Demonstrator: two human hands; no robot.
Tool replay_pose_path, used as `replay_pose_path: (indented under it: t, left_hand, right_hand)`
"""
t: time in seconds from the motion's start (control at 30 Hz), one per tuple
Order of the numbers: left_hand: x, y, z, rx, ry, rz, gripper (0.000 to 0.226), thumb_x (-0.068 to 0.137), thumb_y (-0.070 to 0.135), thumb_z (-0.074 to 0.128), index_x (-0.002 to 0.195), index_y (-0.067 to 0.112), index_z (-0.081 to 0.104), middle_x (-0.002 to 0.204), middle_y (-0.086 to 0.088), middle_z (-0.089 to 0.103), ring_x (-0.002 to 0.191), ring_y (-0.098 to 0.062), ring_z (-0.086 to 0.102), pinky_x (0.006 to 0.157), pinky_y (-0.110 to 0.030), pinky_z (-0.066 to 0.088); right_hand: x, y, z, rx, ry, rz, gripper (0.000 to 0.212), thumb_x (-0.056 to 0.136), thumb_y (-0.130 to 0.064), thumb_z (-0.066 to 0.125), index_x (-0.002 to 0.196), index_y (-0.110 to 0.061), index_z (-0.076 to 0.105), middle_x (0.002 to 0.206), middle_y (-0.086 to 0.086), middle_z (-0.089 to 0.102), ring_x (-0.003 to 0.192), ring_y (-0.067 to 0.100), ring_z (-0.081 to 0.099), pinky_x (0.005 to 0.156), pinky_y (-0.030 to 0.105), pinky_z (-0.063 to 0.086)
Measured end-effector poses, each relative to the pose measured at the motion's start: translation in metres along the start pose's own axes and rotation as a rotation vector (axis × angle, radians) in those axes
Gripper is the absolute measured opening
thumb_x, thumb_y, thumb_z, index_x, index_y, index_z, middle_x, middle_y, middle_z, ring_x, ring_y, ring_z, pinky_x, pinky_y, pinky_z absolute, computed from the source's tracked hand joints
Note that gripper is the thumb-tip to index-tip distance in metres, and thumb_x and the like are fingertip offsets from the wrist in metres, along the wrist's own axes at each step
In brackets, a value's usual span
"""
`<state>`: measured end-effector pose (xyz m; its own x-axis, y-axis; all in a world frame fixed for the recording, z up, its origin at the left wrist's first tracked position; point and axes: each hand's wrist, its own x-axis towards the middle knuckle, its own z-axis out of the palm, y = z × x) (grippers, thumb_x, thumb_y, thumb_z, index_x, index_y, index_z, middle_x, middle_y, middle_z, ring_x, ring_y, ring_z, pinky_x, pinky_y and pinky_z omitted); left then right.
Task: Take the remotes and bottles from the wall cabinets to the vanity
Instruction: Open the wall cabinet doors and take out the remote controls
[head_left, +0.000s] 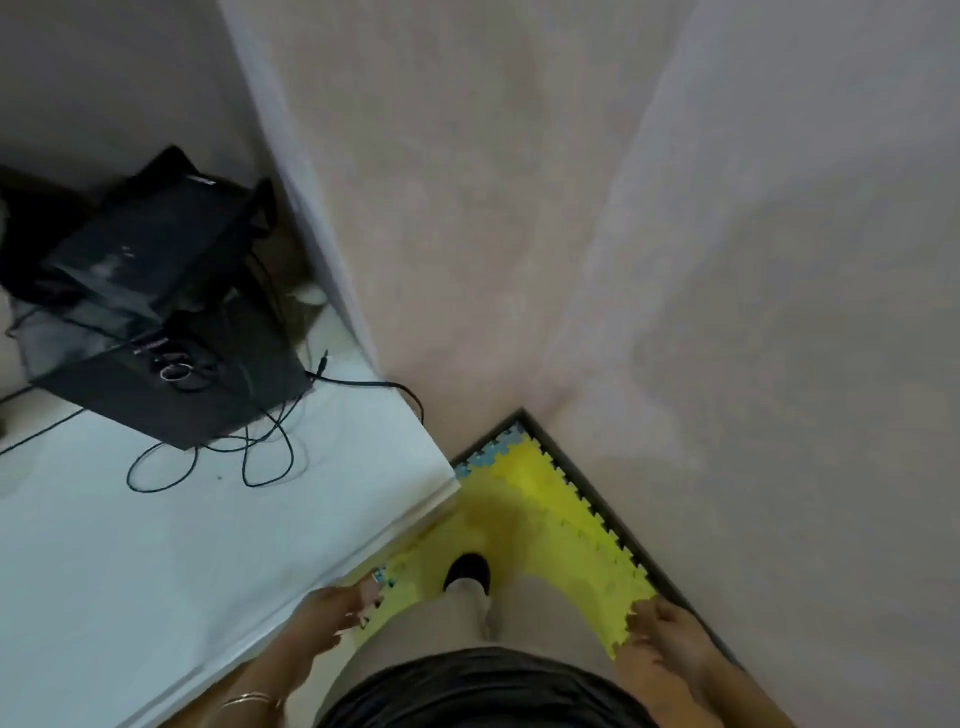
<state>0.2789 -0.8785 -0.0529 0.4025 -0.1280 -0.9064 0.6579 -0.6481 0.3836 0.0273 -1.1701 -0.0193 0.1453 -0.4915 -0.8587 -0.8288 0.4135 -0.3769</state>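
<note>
No remote, bottle or wall cabinet shows in the head view. My left hand hangs by my side at the lower left, fingers loosely relaxed, holding nothing, next to the edge of a white counter. My right hand hangs at the lower right near the wall, fingers relaxed and empty. The picture is blurred by motion.
Black speaker boxes with tangled black cables sit at the back of the white counter. A plain beige wall fills the right and top. Underfoot lies a yellow foam puzzle mat; my shoe stands on it.
</note>
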Motion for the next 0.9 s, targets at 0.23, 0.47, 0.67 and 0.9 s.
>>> replay_pose_path:
  t: [0.23,0.47,0.67,0.9]
  left_hand:
    - [-0.044,0.01,0.013,-0.276,0.088,-0.017,0.032,0.067,0.036,0.055,0.091,0.014,0.058,0.095,-0.008,0.06,0.08,-0.02,0.053,0.061,-0.024,0.031]
    - [-0.075,-0.065,0.055,-0.7,0.476,-0.243,0.024,0.095,0.019,0.045,0.109,0.003,0.056,0.113,-0.017,0.06,0.094,-0.027,0.054,0.078,-0.03,0.033]
    - [-0.109,-0.081,0.147,-1.027,0.513,-0.383,0.027,0.092,0.019,0.052,0.111,0.001,0.06,0.104,-0.014,0.062,0.093,-0.028,0.056,0.085,-0.031,0.032]
    - [-0.148,-0.07,0.112,-0.984,0.725,-0.189,0.024,0.093,0.025,0.048,0.107,0.009,0.06,0.114,-0.009,0.063,0.092,-0.024,0.057,0.071,-0.029,0.037]
  right_hand:
    - [0.056,-0.094,-0.014,-0.228,-0.098,-0.056,0.007,0.087,-0.006,0.059,0.093,-0.006,0.056,0.061,0.003,0.049,0.039,0.011,0.046,0.039,0.017,0.029]
    - [0.072,-0.206,0.012,-0.579,-0.29,-0.25,0.01,0.091,0.003,0.052,0.083,-0.004,0.052,0.076,0.01,0.05,0.059,0.02,0.044,0.04,0.016,0.04]
    - [0.08,-0.264,0.042,-0.875,-0.425,-0.389,0.021,0.092,0.001,0.049,0.073,-0.006,0.046,0.072,0.009,0.04,0.057,0.019,0.035,0.049,0.024,0.028]
    - [-0.007,-0.301,0.107,-0.985,-0.686,-0.893,0.014,0.089,-0.007,0.057,0.102,-0.011,0.06,0.094,0.006,0.064,0.08,0.015,0.058,0.062,0.009,0.045]
